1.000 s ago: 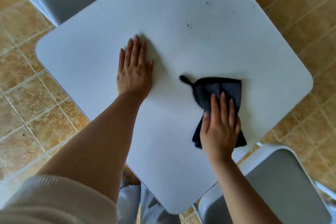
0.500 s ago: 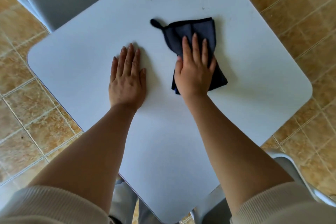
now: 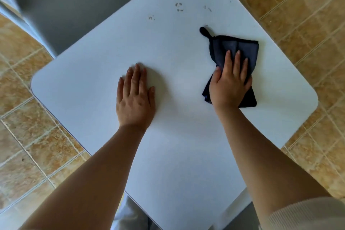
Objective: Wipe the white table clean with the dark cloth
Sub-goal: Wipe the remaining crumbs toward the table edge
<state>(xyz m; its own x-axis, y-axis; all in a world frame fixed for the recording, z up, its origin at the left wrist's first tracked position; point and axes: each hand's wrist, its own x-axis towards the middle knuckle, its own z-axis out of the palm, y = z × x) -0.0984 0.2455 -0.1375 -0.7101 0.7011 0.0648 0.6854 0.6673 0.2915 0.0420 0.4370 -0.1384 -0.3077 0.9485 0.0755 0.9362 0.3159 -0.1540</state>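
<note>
The white square table [image 3: 97, 87] fills the middle of the view. A dark folded cloth [image 3: 236, 47] with a small hanging loop lies on its right part. My right hand [image 3: 230, 82] presses flat on the cloth, fingers pointing away from me, covering its middle. My left hand [image 3: 135, 97] rests flat on the bare tabletop at the centre, fingers together, holding nothing. Small dirty specks [image 3: 179, 7] mark the far part of the table, beyond the cloth.
A grey chair seat [image 3: 74, 0] stands at the far left corner of the table. Brown floor tiles [image 3: 298, 5] surround the table. Another grey chair [image 3: 240, 218] shows at the near edge by my right forearm.
My right hand has slid the cloth from the table's near right side up to the centre, then out to the right. My left hand has stayed flat in place.
</note>
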